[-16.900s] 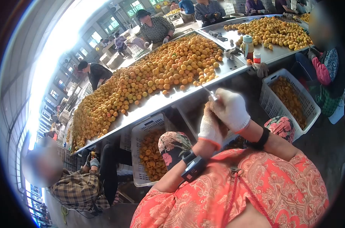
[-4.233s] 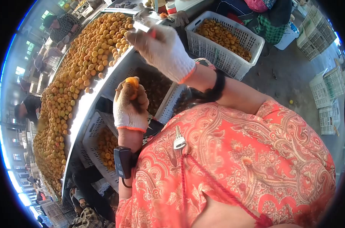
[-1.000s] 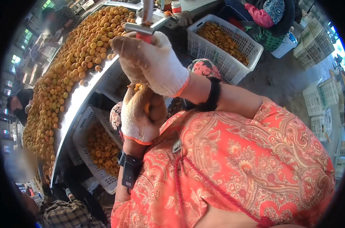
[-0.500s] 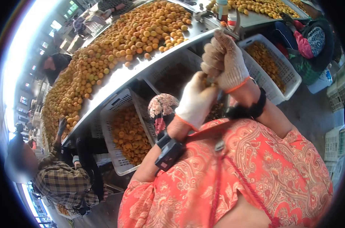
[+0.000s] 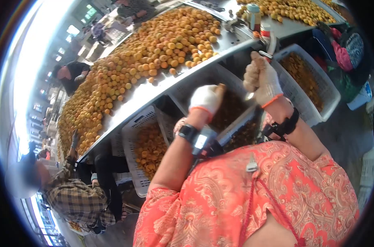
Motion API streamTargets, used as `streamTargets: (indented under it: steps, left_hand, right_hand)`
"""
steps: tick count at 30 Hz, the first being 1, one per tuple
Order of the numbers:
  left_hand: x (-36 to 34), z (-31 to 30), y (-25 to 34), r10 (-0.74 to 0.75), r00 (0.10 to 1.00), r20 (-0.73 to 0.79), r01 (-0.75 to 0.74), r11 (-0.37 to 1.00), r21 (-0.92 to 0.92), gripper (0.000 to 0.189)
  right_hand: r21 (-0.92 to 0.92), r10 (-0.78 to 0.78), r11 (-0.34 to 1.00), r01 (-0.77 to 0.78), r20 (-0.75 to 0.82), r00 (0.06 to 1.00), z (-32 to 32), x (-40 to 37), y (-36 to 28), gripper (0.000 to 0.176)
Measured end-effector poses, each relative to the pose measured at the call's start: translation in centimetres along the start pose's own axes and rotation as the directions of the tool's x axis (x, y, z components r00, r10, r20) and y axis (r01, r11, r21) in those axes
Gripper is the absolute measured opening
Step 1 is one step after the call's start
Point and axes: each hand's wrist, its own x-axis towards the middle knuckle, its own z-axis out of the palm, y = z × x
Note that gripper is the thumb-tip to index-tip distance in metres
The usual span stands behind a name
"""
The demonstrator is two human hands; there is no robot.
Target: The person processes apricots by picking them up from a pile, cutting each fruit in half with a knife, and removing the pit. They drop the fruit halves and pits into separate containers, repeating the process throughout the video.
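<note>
My left hand [image 5: 205, 99], in a white knit glove with an orange cuff, is closed above a crate [image 5: 195, 84] under the table edge. Its fingers are blurred, and what they hold, if anything, is hidden. My right hand [image 5: 262, 80], in a stained glove, is wrapped round a small metal tool [image 5: 249, 96], whose shiny end shows below the fingers. The hands are apart. Past them, whole apricots [image 5: 166, 45] lie heaped on the metal table [image 5: 139, 92].
Crates with halved apricots stand left [image 5: 131, 164] and right [image 5: 325, 92] under the table. A bottle [image 5: 253, 18] and a red-and-white jar [image 5: 265, 29] stand on the table. A person in a plaid shirt [image 5: 77, 197] sits at left; another person [image 5: 347, 53] is at right.
My hands were together and have separated. The left has moved left, over the crate; the right has shifted right and down. The view has shifted slightly.
</note>
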Motion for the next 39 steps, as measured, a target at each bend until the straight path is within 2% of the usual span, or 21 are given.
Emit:
streamTargets:
  steps: [1,4,6,8,9,10,11,12,13,14,16,18,20,21,22,23,24,25,26,32,39]
  left_hand:
    - [0.3,0.1,-0.8,-0.005,1.0,-0.004,0.004,1.0,-0.026,0.045]
    - [2.3,1.6,-6.5,-0.069,0.997,0.019,0.07,0.894,-0.442,0.027]
    - [-0.4,-2.4,-4.8,-0.229,0.972,0.056,0.227,0.844,-0.486,0.02]
    - [-2.4,-5.2,-8.2,-0.256,0.964,-0.067,0.208,0.888,-0.41,0.022]
    - [-3.9,-6.8,-9.1,-0.388,0.922,-0.015,0.321,0.784,-0.531,0.02]
    - [-4.9,-7.7,-12.6,-0.423,0.902,-0.08,0.332,0.803,-0.495,0.018]
    - [-7.1,-9.2,-12.7,-0.535,0.843,-0.054,0.389,0.677,-0.624,0.017]
    - [-8.4,-10.3,-18.1,-0.546,0.83,-0.117,0.373,0.698,-0.611,0.017]
    - [-9.9,-12.5,-20.9,-0.59,0.784,-0.192,0.497,0.783,-0.376,0.019]
    - [-11.1,-13.7,-29.7,-0.381,0.818,-0.431,0.456,0.886,0.082,0.018]
    - [-12.5,-17.0,-24.7,-0.423,0.756,-0.5,0.631,0.674,0.384,0.033]
    - [-10.6,-18.0,-23.4,-0.553,0.68,-0.481,0.52,0.827,-0.214,0.026]
    - [-7.4,-16.7,-17.1,-0.367,0.773,-0.517,0.282,0.929,-0.238,0.02]
    - [-5.1,-16.6,-17.8,-0.245,0.857,-0.453,0.23,0.969,-0.09,0.02]
    - [-3.1,-15.6,-14.3,-0.287,0.879,-0.38,0.295,0.955,-0.039,0.021]
    - [-0.7,-14.8,-12.8,-0.191,0.938,-0.289,0.232,0.966,0.115,0.025]
    - [2.0,-12.9,-13.7,-0.115,0.951,-0.288,0.153,0.982,0.114,0.026]
    - [4.4,-12.0,-11.6,-0.184,0.97,-0.16,0.217,0.95,0.225,0.031]
    - [6.7,-10.2,-12.1,0.021,0.981,-0.191,0.036,0.956,0.29,0.037]
    - [18.0,-4.0,-13.2,-0.068,0.996,-0.055,0.087,0.873,0.48,0.046]
    - [21.7,-2.6,-13.6,-0.136,0.979,0.151,0.047,0.873,0.485,0.041]
  right_hand:
    - [-0.035,0.064,0.997,-0.065,-0.016,0.998,-0.6,0.2,0.3,0.046]
    - [-0.083,0.12,0.99,-0.118,0.021,0.993,-2.3,0.4,1.1,0.044]
    - [-0.118,0.096,0.989,-0.092,0.026,0.995,-2.5,-0.3,0.7,0.042]
    - [-0.159,0.074,0.985,-0.074,-0.009,0.997,-3.0,-0.8,0.0,0.036]
    - [-0.194,0.111,0.974,-0.114,-0.025,0.994,-3.4,-0.8,-0.3,0.032]
    - [-0.229,0.148,0.961,-0.153,-0.038,0.988,-3.7,-0.8,-0.6,0.029]
    - [-0.272,0.177,0.944,-0.189,-0.07,0.982,-4.2,-0.7,-0.6,0.023]
    - [-0.266,0.175,0.945,-0.188,-0.074,0.982,-4.7,-0.4,-0.3,0.023]
    - [-0.32,0.2,0.922,-0.218,-0.088,0.976,-5.2,-0.3,0.1,0.022]
    - [-0.373,0.225,0.894,-0.247,-0.103,0.969,-5.6,-0.2,0.5,0.021]
    - [-0.39,0.231,0.884,-0.257,-0.113,0.966,-5.5,-0.4,1.2,0.019]
    - [-0.468,0.185,0.86,-0.205,-0.089,0.979,-4.6,-0.5,2.4,0.017]
    - [-0.564,0.186,0.806,-0.183,-0.051,0.981,-4.8,0.4,3.7,0.016]
    - [-0.651,0.167,0.743,-0.157,-0.047,0.985,-4.0,0.2,3.7,0.017]
    - [-0.651,0.169,0.742,-0.16,-0.05,0.984,-4.0,0.4,4.1,0.016]
    - [-0.663,0.189,0.729,-0.173,-0.048,0.981,-3.8,0.3,4.0,0.014]
    - [-0.684,0.211,0.705,-0.188,-0.051,0.976,-4.0,0.3,3.9,0.014]
    - [-0.723,0.185,0.675,-0.15,-0.032,0.982,-4.1,0.2,3.8,0.015]
    - [-0.759,0.156,0.642,-0.114,-0.016,0.988,-4.3,0.1,3.7,0.016]
    - [-0.703,0.222,0.656,-0.273,-0.166,0.961,-7.2,1.9,2.6,0.019]
    - [-0.677,0.291,0.638,-0.368,-0.23,0.929,-8.5,4.1,3.2,0.02]
